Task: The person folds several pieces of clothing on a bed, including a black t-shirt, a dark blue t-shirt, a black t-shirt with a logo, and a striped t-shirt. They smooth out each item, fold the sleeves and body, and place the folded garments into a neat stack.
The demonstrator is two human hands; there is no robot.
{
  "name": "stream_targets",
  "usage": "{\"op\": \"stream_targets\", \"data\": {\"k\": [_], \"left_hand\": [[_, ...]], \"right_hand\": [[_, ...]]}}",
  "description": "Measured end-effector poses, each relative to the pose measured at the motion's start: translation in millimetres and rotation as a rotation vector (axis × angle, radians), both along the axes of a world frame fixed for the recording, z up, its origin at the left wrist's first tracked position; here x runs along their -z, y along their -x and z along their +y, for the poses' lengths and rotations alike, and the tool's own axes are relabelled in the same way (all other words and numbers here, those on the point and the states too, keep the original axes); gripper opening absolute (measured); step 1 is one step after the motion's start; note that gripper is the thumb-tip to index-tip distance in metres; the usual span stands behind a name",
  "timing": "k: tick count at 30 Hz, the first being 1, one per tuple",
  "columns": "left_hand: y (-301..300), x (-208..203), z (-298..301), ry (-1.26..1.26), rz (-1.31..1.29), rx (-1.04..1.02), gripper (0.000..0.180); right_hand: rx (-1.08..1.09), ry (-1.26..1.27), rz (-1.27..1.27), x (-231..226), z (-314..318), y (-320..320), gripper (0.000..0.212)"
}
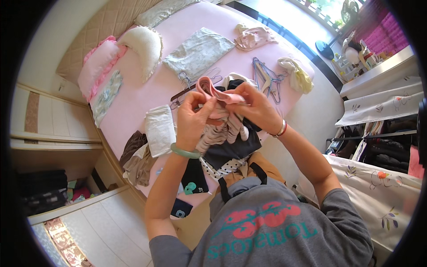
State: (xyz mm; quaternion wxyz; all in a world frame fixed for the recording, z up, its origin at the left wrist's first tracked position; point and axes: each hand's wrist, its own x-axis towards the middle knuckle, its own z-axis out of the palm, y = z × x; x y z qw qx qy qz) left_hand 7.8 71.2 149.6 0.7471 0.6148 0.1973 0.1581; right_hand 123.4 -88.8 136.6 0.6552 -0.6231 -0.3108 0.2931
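My left hand (pixel 192 119), with a pale green bangle on its wrist, pinches one side of a pink fabric band (pixel 205 83). On the other side, my right hand (pixel 260 110) grips the same band between thumb and fingers. The band stands up in a loop and seems to be part of a garment. Striped pale fabric (pixel 213 135) hangs or lies just below it; I cannot tell whether the two are joined. Under my hands is a pile of clothes with a dark grey piece (pixel 238 149) and a white dotted piece (pixel 224 168).
The pink-sheeted bed (pixel 133 100) holds a folded white cloth (pixel 160 131), brown clothes (pixel 140 164), hangers (pixel 267 78), a yellow garment (pixel 296 75), a pale folded cloth (pixel 198 51) and pillows (pixel 142 46). An open cabinet (pixel 84 155) stands left, a curtained shelf (pixel 378 107) right.
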Motion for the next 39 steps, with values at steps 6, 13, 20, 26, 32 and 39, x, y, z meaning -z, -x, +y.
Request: {"op": "stream_targets", "data": {"k": [6, 13, 20, 26, 32, 39], "left_hand": [[-27, 0, -26, 0.013, -0.108, 0.153, 0.018], [-63, 57, -76, -0.656, -0.269, -0.01, 0.13], [-129, 193, -94, -0.791, 0.323, 0.053, 0.07], [-128, 306, -93, -0.19, 0.451, 0.028, 0.064], [-246, 163, -108, 1.156, 0.466, -0.059, 0.066], [-425, 142, -79, 1.113, 0.026, 0.342, 0.055]], "right_hand": [[0.046, 0.136, -0.49, -11, -5, -9, 0.046], [0.13, 0.004, -0.115, -26, -25, -40, 0.033], [0.368, -0.432, 0.32, -47, -63, -115, 0.02], [0.442, -0.422, 0.396, -55, -75, -206, 0.021], [0.207, -0.146, 0.161, 15, -63, -255, 0.024], [0.469, -0.167, 0.233, 60, -68, -344, 0.026]]}}
